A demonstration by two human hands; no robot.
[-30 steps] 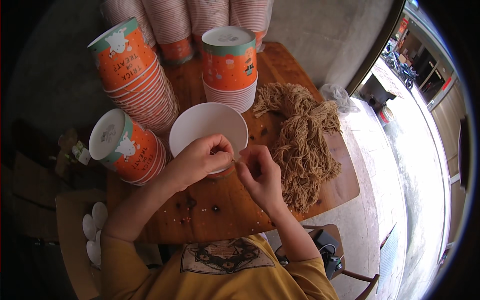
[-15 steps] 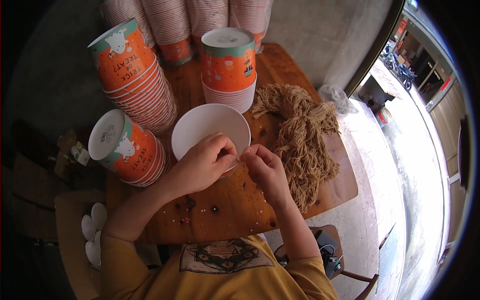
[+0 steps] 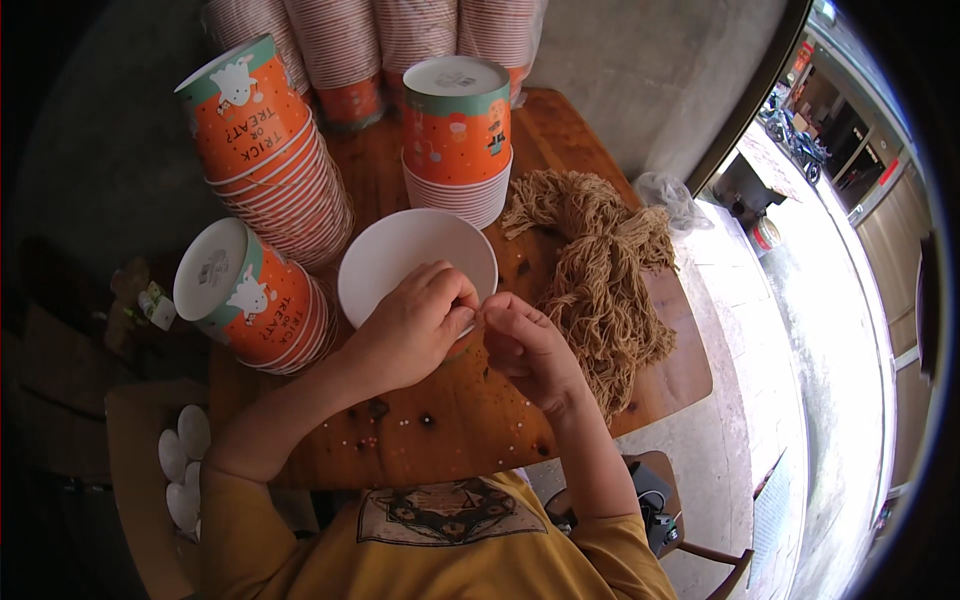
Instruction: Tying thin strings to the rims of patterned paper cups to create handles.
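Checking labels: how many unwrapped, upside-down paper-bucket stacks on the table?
3: the taller left stack, the shorter left stack nearer the person, and the middle stack just behind the open paper bucket. Others may be hidden.

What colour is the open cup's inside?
The inside of the open cup is plain white, seen best in the head view.

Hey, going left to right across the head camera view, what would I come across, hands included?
Shorter tilted stack of orange cups, left hand, right hand, tan string bundle, crumpled clear plastic, motorcycle outside.
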